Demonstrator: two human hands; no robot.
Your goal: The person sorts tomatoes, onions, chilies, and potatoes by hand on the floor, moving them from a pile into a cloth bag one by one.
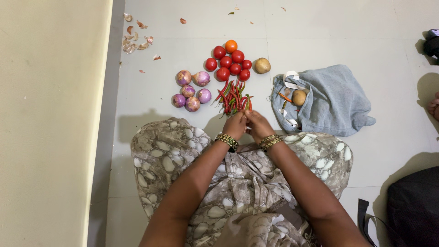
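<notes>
**Both hands at the chilli pile**

Person sits on the tiled floor (347, 27), left hand (235, 124) & right hand (258, 124) pressed together at the near end of the chillies (233, 97). Fingers curled in, seem pinched on a chilli or two, tho what's inside the grip is hidden. Looks like sorting/bunching; next move prob. needs a careful pinch w/o scattering the rest. Beyond them: tomatoes (231, 61), onions (191, 90) twd the wall side, a potato (262, 65). Grey cloth bag (334, 100) lies open on the right w/ another potato inside. Onion skins (132, 41) litter the far left corner by the cream wall (50, 114).
</notes>
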